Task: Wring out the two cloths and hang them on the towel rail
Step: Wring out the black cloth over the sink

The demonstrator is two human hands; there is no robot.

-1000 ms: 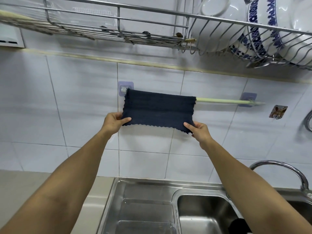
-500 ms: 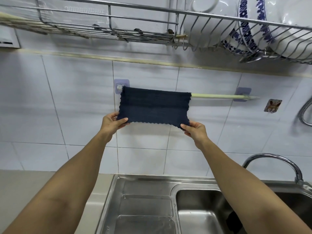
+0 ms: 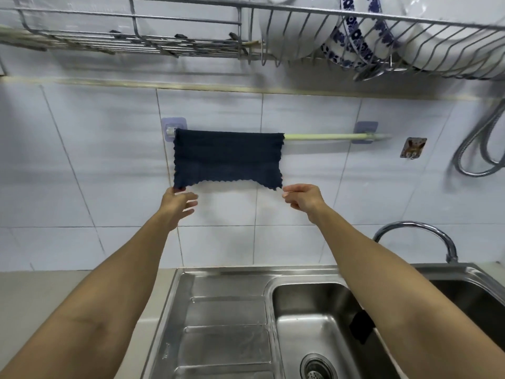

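Observation:
A dark navy cloth (image 3: 228, 158) hangs spread over the left half of the pale green towel rail (image 3: 328, 137) on the tiled wall. My left hand (image 3: 177, 202) is just under its lower left corner, fingers apart and blurred, a fingertip at the corner's edge. Just below and to the right of the lower right corner is my right hand (image 3: 302, 196), fingers loosely apart and holding nothing. A second dark cloth (image 3: 360, 325) lies in the sink basin, mostly hidden behind my right forearm.
A steel sink (image 3: 226, 310) with a ribbed drainboard and a basin sits below. A curved tap (image 3: 418, 233) stands at the right. Overhead, a wire dish rack (image 3: 382, 31) holds bowls and plates. A metal hose (image 3: 481, 149) hangs at far right.
Both hands have let go of the cloth's lower corners and dropped slightly below them. The cloth now hangs on the rail by itself.

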